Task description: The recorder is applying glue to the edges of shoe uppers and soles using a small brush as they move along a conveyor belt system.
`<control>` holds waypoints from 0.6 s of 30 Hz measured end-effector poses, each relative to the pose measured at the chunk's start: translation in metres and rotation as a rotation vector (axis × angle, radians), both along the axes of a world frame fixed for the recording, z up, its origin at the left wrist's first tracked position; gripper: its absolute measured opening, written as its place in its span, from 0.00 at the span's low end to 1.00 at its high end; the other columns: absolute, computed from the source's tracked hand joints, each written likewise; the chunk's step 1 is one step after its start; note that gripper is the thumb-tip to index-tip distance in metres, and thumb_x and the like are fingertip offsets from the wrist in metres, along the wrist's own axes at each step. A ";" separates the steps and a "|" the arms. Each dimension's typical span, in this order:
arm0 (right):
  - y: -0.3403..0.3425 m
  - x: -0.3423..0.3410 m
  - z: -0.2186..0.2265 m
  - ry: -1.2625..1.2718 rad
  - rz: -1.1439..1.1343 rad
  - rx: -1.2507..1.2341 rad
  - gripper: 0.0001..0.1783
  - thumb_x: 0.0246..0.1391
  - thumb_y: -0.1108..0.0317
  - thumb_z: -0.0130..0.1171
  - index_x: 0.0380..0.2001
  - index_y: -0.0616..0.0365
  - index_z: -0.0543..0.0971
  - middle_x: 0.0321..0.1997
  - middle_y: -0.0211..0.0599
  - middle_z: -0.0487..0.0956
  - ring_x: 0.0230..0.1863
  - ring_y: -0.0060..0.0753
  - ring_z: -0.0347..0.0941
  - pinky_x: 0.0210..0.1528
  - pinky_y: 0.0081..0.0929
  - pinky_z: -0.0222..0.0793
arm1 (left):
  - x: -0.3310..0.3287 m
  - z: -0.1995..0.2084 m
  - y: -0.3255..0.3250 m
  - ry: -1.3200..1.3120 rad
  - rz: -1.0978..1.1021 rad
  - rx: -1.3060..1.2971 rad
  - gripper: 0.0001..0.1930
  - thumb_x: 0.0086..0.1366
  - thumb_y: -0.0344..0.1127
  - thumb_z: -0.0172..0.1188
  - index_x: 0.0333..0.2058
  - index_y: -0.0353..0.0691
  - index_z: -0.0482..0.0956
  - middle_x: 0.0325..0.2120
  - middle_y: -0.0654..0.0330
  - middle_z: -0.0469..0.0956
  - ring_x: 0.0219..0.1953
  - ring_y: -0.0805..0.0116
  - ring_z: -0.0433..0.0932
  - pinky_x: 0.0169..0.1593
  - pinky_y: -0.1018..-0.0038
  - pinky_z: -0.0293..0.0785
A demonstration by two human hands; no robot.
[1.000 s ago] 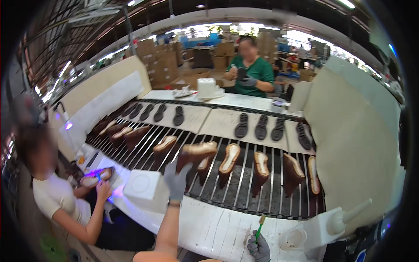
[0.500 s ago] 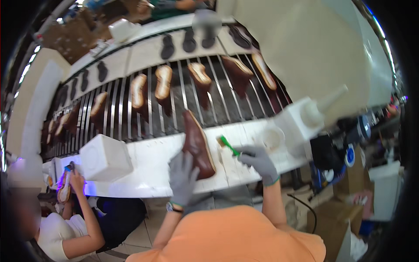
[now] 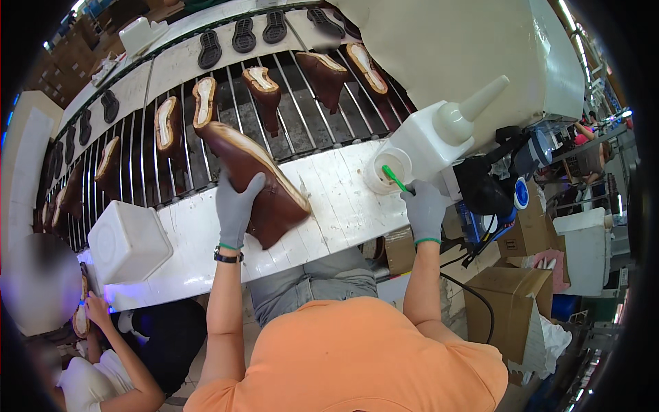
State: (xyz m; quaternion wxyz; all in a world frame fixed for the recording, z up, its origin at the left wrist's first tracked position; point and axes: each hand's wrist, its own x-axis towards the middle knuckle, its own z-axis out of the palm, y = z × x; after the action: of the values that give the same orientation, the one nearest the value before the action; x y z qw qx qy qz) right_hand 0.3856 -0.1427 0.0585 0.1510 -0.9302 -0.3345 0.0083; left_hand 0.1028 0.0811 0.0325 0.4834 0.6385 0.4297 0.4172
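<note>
A dark brown leather boot (image 3: 264, 185) tilts over the white bench, its pale, unfinished bottom turned up and to the right. My left hand (image 3: 235, 209), in a grey glove, is closed round the boot's upper. At the right, my gloved right hand (image 3: 424, 209) pinches the green handle of a brush (image 3: 394, 178). The brush's head is down inside a small white cup (image 3: 370, 180), so its bristles are hidden. Just behind the cup lies a big white squeeze bottle (image 3: 429, 137) with a long nozzle.
Beyond the bench (image 3: 322, 240), a rack of metal bars (image 3: 292, 113) carries several upside-down brown boots. Black soles (image 3: 244, 36) line the strip behind it. A white plastic container (image 3: 130, 244) stands at the left, near a co-worker's hand (image 3: 99, 309) at another shoe. Cardboard boxes (image 3: 504, 309) are at the right.
The brush has moved from above the bench beside the boot into the cup at the right. My left hand has raised the boot and turned its bottom more upward.
</note>
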 end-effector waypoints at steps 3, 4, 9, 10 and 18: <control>0.003 0.000 -0.005 -0.042 -0.003 -0.062 0.11 0.46 0.63 0.66 0.32 0.58 0.84 0.33 0.46 0.83 0.37 0.50 0.80 0.40 0.43 0.72 | -0.013 -0.004 -0.036 -0.078 0.078 0.150 0.33 0.52 0.37 0.75 0.55 0.32 0.71 0.47 0.54 0.81 0.46 0.61 0.80 0.52 0.69 0.75; 0.003 0.002 -0.006 -0.057 0.006 -0.057 0.11 0.47 0.63 0.66 0.32 0.58 0.84 0.33 0.46 0.83 0.38 0.50 0.80 0.40 0.44 0.72 | -0.020 -0.011 -0.054 0.109 0.056 0.151 0.37 0.58 0.43 0.71 0.62 0.36 0.66 0.56 0.52 0.74 0.56 0.60 0.75 0.61 0.65 0.70; -0.002 0.018 -0.012 0.096 0.129 0.008 0.12 0.49 0.63 0.65 0.36 0.55 0.84 0.30 0.44 0.82 0.33 0.45 0.78 0.35 0.42 0.72 | -0.026 -0.064 -0.104 -0.055 -0.058 -0.084 0.36 0.65 0.46 0.64 0.67 0.38 0.60 0.66 0.54 0.61 0.68 0.61 0.58 0.71 0.66 0.51; -0.005 0.022 -0.013 0.164 0.133 0.035 0.13 0.49 0.63 0.65 0.37 0.56 0.84 0.29 0.43 0.82 0.31 0.42 0.79 0.33 0.39 0.72 | -0.027 -0.068 -0.114 -0.168 -0.044 -0.164 0.37 0.66 0.45 0.64 0.67 0.38 0.59 0.67 0.55 0.60 0.69 0.60 0.56 0.71 0.66 0.49; -0.023 0.006 -0.025 1.017 -0.147 0.663 0.16 0.65 0.62 0.55 0.44 0.65 0.82 0.23 0.30 0.79 0.18 0.10 0.60 0.18 0.12 0.51 | -0.023 -0.017 -0.144 0.384 -0.031 0.243 0.31 0.72 0.44 0.53 0.69 0.43 0.56 0.66 0.56 0.63 0.67 0.60 0.60 0.69 0.62 0.56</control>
State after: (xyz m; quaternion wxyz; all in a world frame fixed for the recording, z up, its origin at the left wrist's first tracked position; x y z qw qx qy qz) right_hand 0.3917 -0.1654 0.0339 0.5732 -0.7339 -0.1401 0.3363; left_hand 0.0798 -0.0625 0.0158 0.3185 0.7664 0.4504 0.3293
